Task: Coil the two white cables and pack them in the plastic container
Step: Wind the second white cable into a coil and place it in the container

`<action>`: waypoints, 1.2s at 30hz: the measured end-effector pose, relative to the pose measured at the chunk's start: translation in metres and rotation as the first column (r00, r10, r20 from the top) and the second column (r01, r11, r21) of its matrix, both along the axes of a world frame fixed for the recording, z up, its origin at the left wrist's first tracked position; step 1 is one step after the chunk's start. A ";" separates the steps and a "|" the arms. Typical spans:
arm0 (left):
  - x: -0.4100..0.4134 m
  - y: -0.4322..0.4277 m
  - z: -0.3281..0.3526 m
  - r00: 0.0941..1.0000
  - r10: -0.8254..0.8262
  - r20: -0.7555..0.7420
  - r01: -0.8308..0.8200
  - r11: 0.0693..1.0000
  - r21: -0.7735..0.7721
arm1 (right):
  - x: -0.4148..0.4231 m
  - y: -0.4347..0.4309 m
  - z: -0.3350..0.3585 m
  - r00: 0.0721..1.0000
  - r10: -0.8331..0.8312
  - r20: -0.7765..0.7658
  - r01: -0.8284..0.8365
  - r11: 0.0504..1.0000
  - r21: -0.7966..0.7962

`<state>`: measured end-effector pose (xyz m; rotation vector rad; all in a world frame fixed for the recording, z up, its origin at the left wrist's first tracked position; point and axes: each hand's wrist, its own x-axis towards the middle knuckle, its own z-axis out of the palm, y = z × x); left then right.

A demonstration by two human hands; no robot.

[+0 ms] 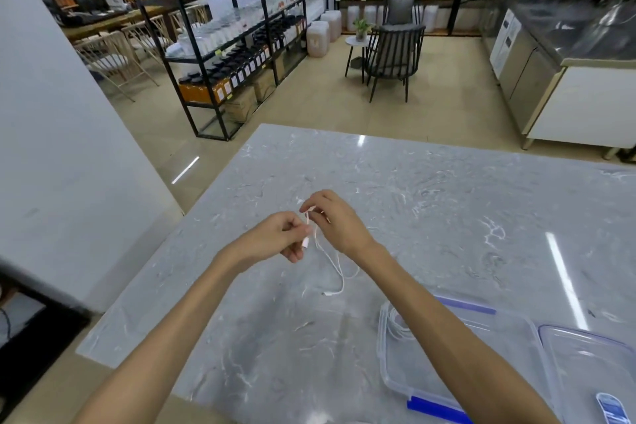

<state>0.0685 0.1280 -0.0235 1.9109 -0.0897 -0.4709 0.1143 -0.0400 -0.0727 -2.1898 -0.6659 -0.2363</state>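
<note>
Above the grey marble table (447, 203), both hands hold a thin white cable (335, 265). My left hand (275, 237) pinches it near one plug, and my right hand (332, 220) grips a loop just above. The rest of the cable hangs down and trails on the table, ending in a small plug. A second white cable (395, 323) lies coiled in the left corner of the clear plastic container (389, 365) with blue clips, partly hidden by my right forearm.
The container's clear lid (585, 361) lies to the right of it at the table's near right. A small phone-like object (611, 406) rests at the lower right. Shelving racks, chairs and a steel counter stand beyond the table.
</note>
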 end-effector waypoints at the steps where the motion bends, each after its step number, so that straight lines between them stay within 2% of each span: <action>1: 0.002 -0.006 0.005 0.998 -0.047 -0.050 0.045 0.998 -0.050 | 0.001 -0.006 0.004 0.999 -0.022 0.028 0.022 1.000 0.005; 4: 0.009 -0.024 0.027 0.986 -0.159 -0.055 0.148 0.975 -0.165 | 0.004 -0.024 0.019 0.989 -0.105 0.108 0.099 0.993 0.059; 5: 0.013 -0.031 0.036 0.979 -0.202 -0.028 0.193 0.961 -0.198 | 0.006 -0.031 0.024 0.988 -0.132 0.083 0.122 0.986 0.110; 7: 0.021 -0.041 0.059 0.953 -0.299 0.050 0.301 0.914 -0.273 | 0.011 -0.044 0.028 0.981 -0.183 -0.062 0.191 0.966 0.176; 9: 0.028 -0.050 0.085 0.918 -0.364 0.155 0.396 0.833 -0.386 | 0.018 -0.058 0.026 0.948 -0.207 -0.243 0.238 0.966 0.104; 12: 0.039 -0.058 0.120 0.898 -0.332 0.290 0.440 0.722 -0.534 | 0.014 -0.080 0.010 0.845 -0.200 -0.496 0.199 0.978 -0.055; 15: 0.048 -0.064 0.133 0.880 -0.308 0.360 0.470 0.667 -0.579 | 0.007 -0.102 0.003 0.823 -0.203 -0.531 0.122 0.976 -0.183; 16: 0.049 -0.066 0.131 0.881 -0.309 0.358 0.468 0.684 -0.560 | 0.007 -0.108 0.007 0.838 -0.187 -0.512 0.129 0.981 -0.148; 17: 0.051 -0.069 0.126 0.886 -0.308 0.346 0.455 0.719 -0.525 | 0.007 -0.113 0.013 0.855 -0.166 -0.491 0.173 0.984 -0.031; 19: 0.052 -0.075 0.112 0.906 -0.288 0.310 0.409 0.785 -0.465 | 0.008 -0.121 0.027 0.875 -0.148 -0.461 0.317 0.895 0.314; 20: 0.052 -0.077 0.106 0.919 -0.265 0.291 0.380 0.790 -0.481 | 0.010 -0.125 0.028 0.881 -0.154 -0.447 0.344 0.857 0.383; 21: 0.052 -0.079 0.101 0.933 -0.239 0.270 0.352 0.771 -0.531 | 0.010 -0.126 0.027 0.874 -0.173 -0.454 0.343 0.880 0.327; 22: 0.052 -0.081 0.099 0.942 -0.222 0.251 0.331 0.736 -0.591 | 0.008 -0.127 0.020 0.856 -0.199 -0.477 0.305 0.940 0.154; 23: 0.051 -0.081 0.098 0.945 -0.219 0.242 0.326 0.700 -0.636 | 0.007 -0.131 0.006 0.824 -0.265 -0.501 0.272 0.960 -0.061; 24: 0.051 -0.080 0.097 0.941 -0.230 0.250 0.339 0.672 -0.658 | 0.004 -0.135 -0.009 0.793 -0.373 -0.482 0.309 0.928 -0.210; 26: 0.051 -0.077 0.097 0.918 -0.274 0.287 0.396 0.616 -0.681 | 0.002 -0.149 -0.033 0.718 -0.544 -0.435 0.459 0.839 -0.291; 27: 0.050 -0.075 0.097 0.905 -0.303 0.299 0.424 0.583 -0.693 | 0.002 -0.155 -0.040 0.699 -0.574 -0.427 0.484 0.819 -0.308; 29: 0.047 -0.071 0.101 0.892 -0.347 0.290 0.438 0.502 -0.746 | 0.003 -0.165 -0.043 0.695 -0.593 -0.406 0.459 0.801 -0.384; 31: 0.047 -0.067 0.105 0.907 -0.315 0.281 0.401 0.436 -0.806 | 0.003 -0.175 -0.045 0.689 -0.595 -0.414 0.423 0.794 -0.438; 32: 0.049 -0.065 0.106 0.923 -0.271 0.273 0.371 0.440 -0.818 | 0.003 -0.179 -0.042 0.681 -0.595 -0.428 0.414 0.794 -0.445; 33: 0.051 -0.063 0.105 0.943 -0.214 0.255 0.329 0.485 -0.810 | 0.004 -0.184 -0.039 0.676 -0.587 -0.445 0.415 0.803 -0.428; 36: 0.063 -0.071 0.090 0.990 -0.020 0.140 0.108 0.748 -0.655 | 0.008 -0.184 -0.013 0.724 -0.515 -0.458 0.449 0.857 -0.254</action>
